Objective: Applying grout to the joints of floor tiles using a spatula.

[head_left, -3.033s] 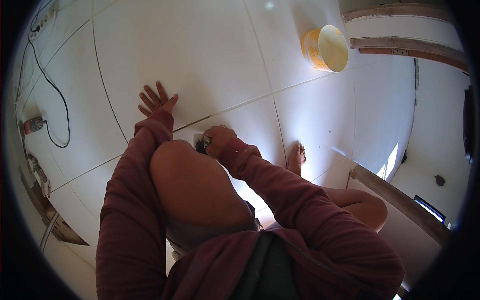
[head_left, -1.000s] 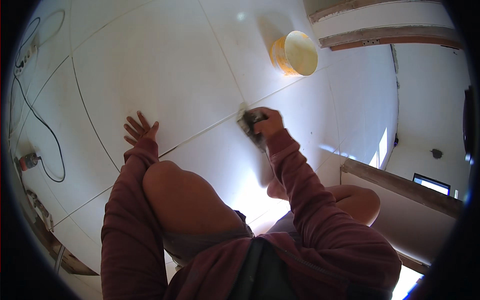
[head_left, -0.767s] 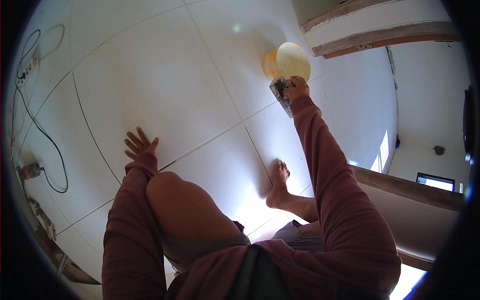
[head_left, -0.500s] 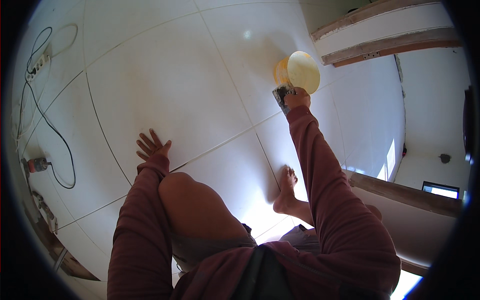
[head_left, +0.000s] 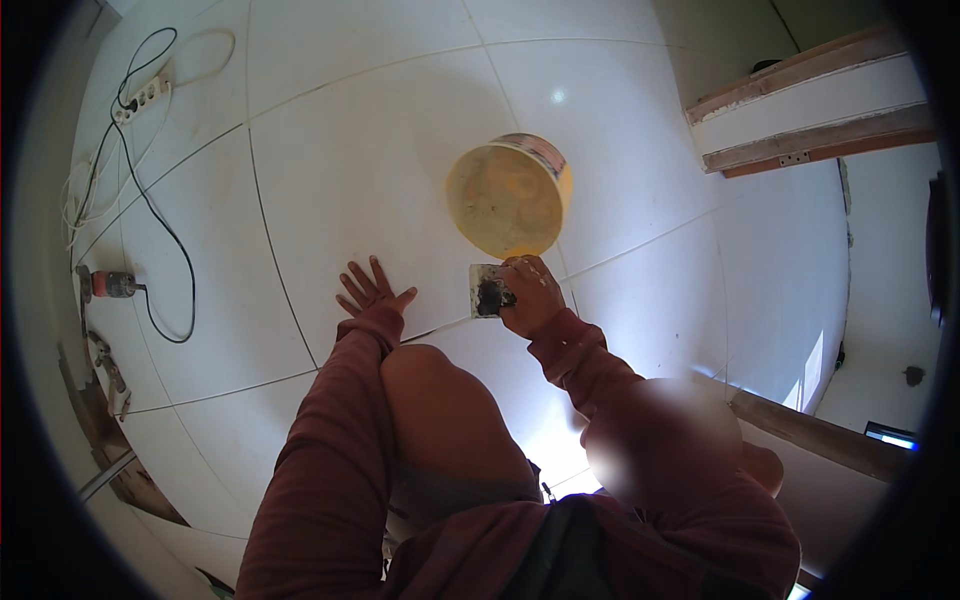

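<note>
Rests one left hand (head_left: 374,294) spread, holding nothing, by the near edge of one floor tile (head_left: 340,180); closes one right hand (head_left: 532,297) around one flat scraper (head_left: 487,292), beside one yellow bucket (head_left: 505,205).

- Cool, uneven daylight falls on the white floor tiles (head_left: 350,120), duller toward the left.
- A burnt-out glare, fringed bluish, pools between the person's legs.
- One small round glint shines on a tile up and right of the yellow bucket (head_left: 508,195), whose soft shadow spreads leftward.
- Slanting bright streaks lie near the right rim.
- A round blur smears the maroon right sleeve (head_left: 670,430); the left hand (head_left: 370,291), right hand (head_left: 532,298) and flat scraper (head_left: 485,290) look fairly crisp.
- Grout lines curve outward; black vignetting swallows the corners.
</note>
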`<state>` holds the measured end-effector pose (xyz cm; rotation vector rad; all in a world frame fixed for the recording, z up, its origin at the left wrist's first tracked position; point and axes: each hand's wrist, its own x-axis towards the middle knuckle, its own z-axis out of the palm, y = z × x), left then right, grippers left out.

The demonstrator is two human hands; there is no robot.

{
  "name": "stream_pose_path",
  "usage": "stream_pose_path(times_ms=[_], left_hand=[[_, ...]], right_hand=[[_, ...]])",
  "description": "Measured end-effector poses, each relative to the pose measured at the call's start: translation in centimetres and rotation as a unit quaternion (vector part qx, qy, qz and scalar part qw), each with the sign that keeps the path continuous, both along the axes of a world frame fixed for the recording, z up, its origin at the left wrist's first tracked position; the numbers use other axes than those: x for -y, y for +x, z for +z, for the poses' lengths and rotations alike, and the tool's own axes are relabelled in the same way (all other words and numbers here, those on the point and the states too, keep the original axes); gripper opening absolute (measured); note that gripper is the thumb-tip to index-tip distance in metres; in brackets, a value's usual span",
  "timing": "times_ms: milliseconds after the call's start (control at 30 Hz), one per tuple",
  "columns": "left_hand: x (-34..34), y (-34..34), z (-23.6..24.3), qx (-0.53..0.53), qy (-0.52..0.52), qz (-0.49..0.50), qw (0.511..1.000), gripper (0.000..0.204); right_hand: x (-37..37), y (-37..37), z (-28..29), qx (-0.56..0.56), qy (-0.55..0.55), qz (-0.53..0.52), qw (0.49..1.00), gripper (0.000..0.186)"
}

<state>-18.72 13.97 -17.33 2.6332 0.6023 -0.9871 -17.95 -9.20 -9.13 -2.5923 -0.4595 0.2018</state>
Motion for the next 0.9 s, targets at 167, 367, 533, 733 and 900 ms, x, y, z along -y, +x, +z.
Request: stream_pose_path(times_ms=[167, 367, 533, 733, 900], left_hand=[[-0.2, 0.1, 0.7, -0.006, -0.017, 0.020, 1.000, 0.099], [0.0, 0.4, 0.8, -0.020, -0.035, 0.011, 0.999, 0.105], [-0.6, -0.3, 1.3, -0.018, -0.039, 0.011, 0.999, 0.110], [-0.4, 0.1, 1.4, -0.003, -0.062, 0.018, 0.998, 0.109], [-0.4, 0.2, 1.5, -0.005, -0.065, 0.018, 0.998, 0.108]], right_hand=[[0.8, 3.4, 2.2, 0.030, 0.011, 0.034, 0.999, 0.037], [-0.5, 10.4, 3.7, -0.093, 0.181, 0.053, 0.978, 0.036], [-4.7, 10.8, 4.8, -0.072, 0.093, 0.068, 0.991, 0.032], [-1.6, 13.6, 2.5, -0.201, 0.183, -0.125, 0.954, 0.029], [-2.3, 19.1, 3.4, -0.182, 0.336, -0.208, 0.901, 0.022]])
